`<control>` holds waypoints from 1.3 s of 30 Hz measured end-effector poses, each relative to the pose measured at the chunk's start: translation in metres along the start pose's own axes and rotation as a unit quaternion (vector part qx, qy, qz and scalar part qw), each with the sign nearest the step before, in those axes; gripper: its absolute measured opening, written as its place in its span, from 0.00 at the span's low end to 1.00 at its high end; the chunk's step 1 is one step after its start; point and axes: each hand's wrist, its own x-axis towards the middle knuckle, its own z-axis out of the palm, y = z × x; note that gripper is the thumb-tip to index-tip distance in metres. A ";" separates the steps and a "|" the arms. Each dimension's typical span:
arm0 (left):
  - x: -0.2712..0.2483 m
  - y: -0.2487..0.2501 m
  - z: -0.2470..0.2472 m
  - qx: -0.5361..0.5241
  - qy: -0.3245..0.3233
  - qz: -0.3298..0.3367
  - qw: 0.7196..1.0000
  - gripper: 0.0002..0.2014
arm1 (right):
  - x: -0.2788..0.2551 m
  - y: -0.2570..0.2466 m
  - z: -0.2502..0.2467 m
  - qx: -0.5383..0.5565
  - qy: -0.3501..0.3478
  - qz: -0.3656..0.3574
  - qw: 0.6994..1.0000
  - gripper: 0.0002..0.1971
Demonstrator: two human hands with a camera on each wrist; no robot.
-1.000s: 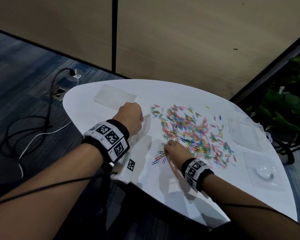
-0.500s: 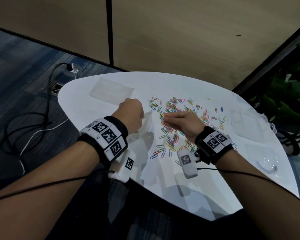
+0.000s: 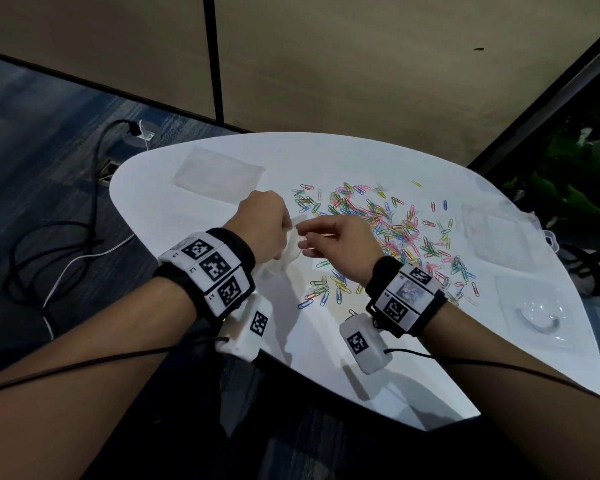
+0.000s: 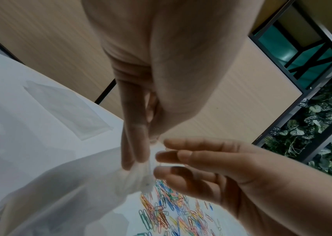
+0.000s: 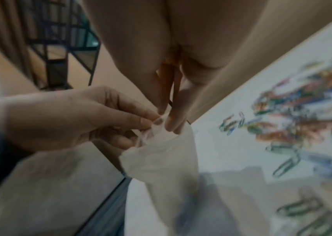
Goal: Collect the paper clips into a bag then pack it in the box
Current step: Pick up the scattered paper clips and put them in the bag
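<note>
Left hand (image 3: 262, 225) pinching the mouth of a thin white bag (image 5: 167, 158) above the white surface (image 3: 326, 341), right hand (image 3: 340, 242) pinching its rim beside it, coloured paper clips (image 3: 388, 230) scattered just beyond, clear box (image 3: 530, 310) at right.

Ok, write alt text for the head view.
Left hand grips a small white bag above a white table; the right hand reaches its fingertips to the bag's mouth. Colourful paper clips lie scattered beside them.
</note>
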 end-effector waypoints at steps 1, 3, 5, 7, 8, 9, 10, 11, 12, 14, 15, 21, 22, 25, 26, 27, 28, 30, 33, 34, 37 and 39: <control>0.000 -0.001 -0.001 0.001 0.001 -0.002 1.000 0.13 | -0.002 -0.002 -0.003 -0.048 0.017 -0.034 0.998 0.10; 0.001 -0.002 -0.005 0.000 0.003 -0.006 1.000 0.14 | -0.008 0.004 -0.010 -0.202 0.009 -0.112 0.973 0.11; 0.001 -0.005 -0.008 -0.002 0.007 -0.008 1.000 0.14 | -0.019 0.024 -0.009 -0.398 -0.080 -0.181 0.896 0.13; 0.000 -0.007 -0.010 0.004 0.008 -0.007 1.000 0.14 | -0.032 0.061 -0.001 -0.521 -0.189 -0.277 0.785 0.17; 0.000 -0.007 -0.011 0.008 0.008 -0.004 1.000 0.14 | -0.038 0.080 0.002 -0.552 -0.235 -0.312 0.736 0.20; -0.001 -0.008 -0.012 0.007 0.008 -0.003 1.000 0.13 | -0.044 0.094 0.004 -0.575 -0.265 -0.320 0.705 0.23; -0.002 -0.008 -0.013 0.004 0.005 -0.004 1.000 0.14 | -0.046 0.105 0.002 -0.594 -0.282 -0.300 0.691 0.27; -0.002 -0.007 -0.013 0.001 0.003 -0.006 1.000 0.14 | -0.047 0.113 -0.002 -0.605 -0.285 -0.281 0.688 0.30; -0.003 -0.007 -0.013 -0.003 0.002 -0.009 1.000 0.14 | -0.047 0.117 -0.008 -0.615 -0.277 -0.264 0.690 0.32; -0.002 -0.007 -0.012 -0.005 -0.002 -0.008 1.000 0.15 | -0.043 0.122 -0.020 -0.638 -0.251 -0.238 0.688 0.32; -0.002 -0.007 -0.012 -0.002 -0.004 -0.006 1.000 0.16 | -0.040 0.123 -0.026 -0.643 -0.234 -0.230 0.692 0.31; -0.001 -0.007 -0.008 -0.013 -0.015 -0.009 1.000 0.14 | -0.012 0.123 -0.048 -0.674 -0.154 -0.114 0.713 0.28; -0.001 -0.006 -0.008 -0.011 -0.013 -0.010 1.000 0.15 | -0.008 0.124 -0.050 -0.666 -0.149 -0.100 0.724 0.28; -0.001 -0.006 -0.007 -0.009 -0.011 -0.011 1.000 0.15 | 0.000 0.126 -0.050 -0.631 -0.135 -0.118 0.754 0.26; -0.002 -0.005 -0.006 -0.008 -0.011 -0.011 1.000 0.15 | 0.001 0.123 -0.048 -0.618 -0.125 -0.137 0.764 0.22; -0.002 -0.005 -0.005 -0.007 -0.011 -0.010 1.000 0.15 | 0.002 0.120 -0.045 -0.610 -0.113 -0.154 0.769 0.16; -0.001 -0.005 -0.004 -0.004 -0.012 -0.009 1.000 0.14 | 0.003 0.117 -0.044 -0.608 -0.104 -0.157 0.771 0.12; -0.001 -0.005 -0.003 0.003 -0.017 -0.004 1.000 0.15 | 0.006 0.111 -0.046 -0.599 -0.085 -0.123 0.786 0.09; 0.000 -0.005 -0.001 0.010 -0.029 0.000 1.000 0.16 | 0.010 0.098 -0.055 -0.513 -0.031 -0.029 0.858 0.09; 0.000 -0.005 0.000 0.012 -0.033 0.000 0.999 0.15 | 0.011 0.093 -0.060 -0.464 -0.001 0.011 0.886 0.09; 0.001 -0.005 0.002 0.017 -0.041 -0.003 0.999 0.14 | 0.014 0.085 -0.078 -0.284 0.068 0.157 0.944 0.07; 0.001 -0.003 0.003 0.018 -0.042 -0.004 0.999 0.14 | 0.015 0.075 -0.085 -0.103 0.091 0.204 0.969 0.10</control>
